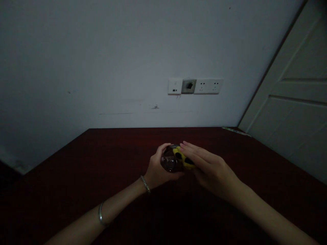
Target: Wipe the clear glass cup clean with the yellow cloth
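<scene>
Both my hands meet over the middle of a dark red-brown table (102, 153). My left hand (156, 169) is wrapped round a small clear glass jar (170, 162), with a bracelet and a bangle on that arm. My right hand (204, 166) has its fingers closed over a yellow and black object (183, 158) that sits at the jar's mouth. Whether the yellow piece is a lid or something inside the jar is unclear in the dim light.
A white wall stands behind the table, with a row of sockets and a switch (195, 86). A pale panelled door (293, 102) is at the right. A thin light strip (236, 131) lies at the table's far right corner.
</scene>
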